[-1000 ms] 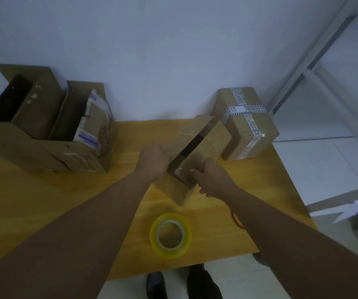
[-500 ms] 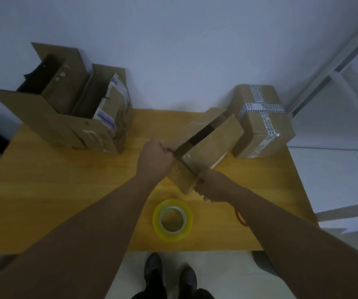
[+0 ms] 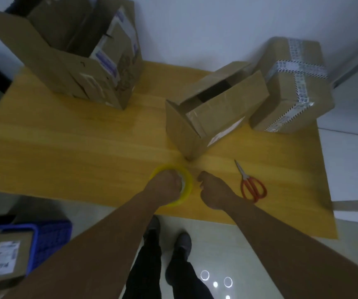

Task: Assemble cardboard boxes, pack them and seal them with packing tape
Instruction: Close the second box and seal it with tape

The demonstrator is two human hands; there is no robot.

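Observation:
A small brown cardboard box stands on the wooden table with its top flaps partly closed and a dark gap between them. Neither hand touches it. My left hand lies on top of the yellow roll of packing tape near the table's front edge, with its fingers curled down onto the roll. My right hand hovers just right of the roll with its fingers curled and nothing in them. Red-handled scissors lie to the right of that hand.
A sealed box with patterned tape stands at the back right against the wall. A large open carton holding flattened cardboard stands at the back left. On the floor at the left, a blue crate holds a labelled parcel.
Both hands have let go of the small box and drawn back toward the table's front edge. The left hand has come down onto the tape roll. The camera now looks further down.

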